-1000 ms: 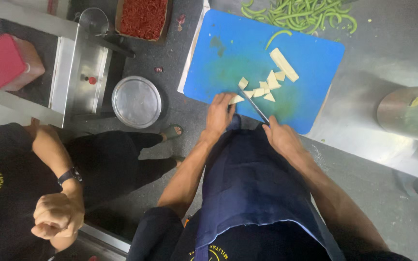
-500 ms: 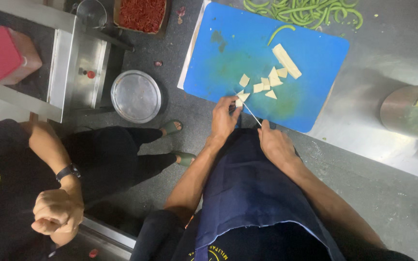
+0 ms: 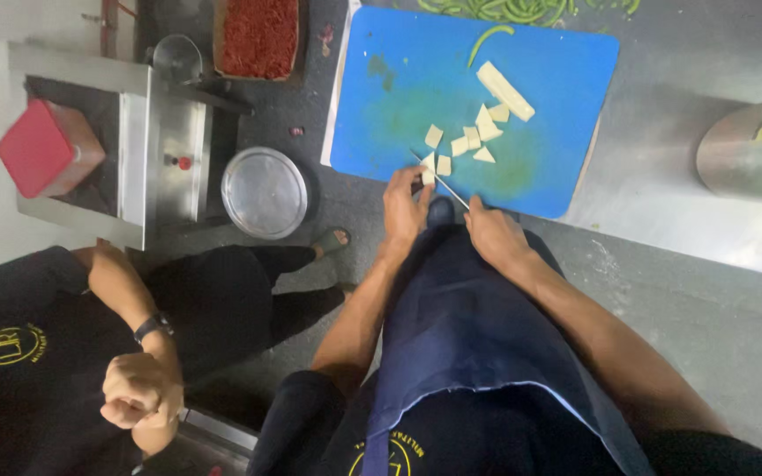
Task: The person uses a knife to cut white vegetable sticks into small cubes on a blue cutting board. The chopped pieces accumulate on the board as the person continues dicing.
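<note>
Blue board (image 3: 399, 97) near edge — left hand (image 3: 404, 210) pins pale piece (image 3: 428, 167), right hand (image 3: 493, 234) grip holds knife (image 3: 441, 181).

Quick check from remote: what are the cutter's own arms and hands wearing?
Both forearms are bare, with no sleeves showing. The left hand and right hand wear no gloves; no watch or rings are visible. A dark blue apron hangs between the arms over dark clothing.

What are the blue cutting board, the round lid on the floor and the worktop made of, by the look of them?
The blue cutting board looks like plastic: flat even colour, matt, with greenish stains.
The round lid seems to be metal, probably steel: silver-grey, with a dull sheen and a raised rim.
The worktop also looks like steel: grey, brushed, with soft reflections.
</note>
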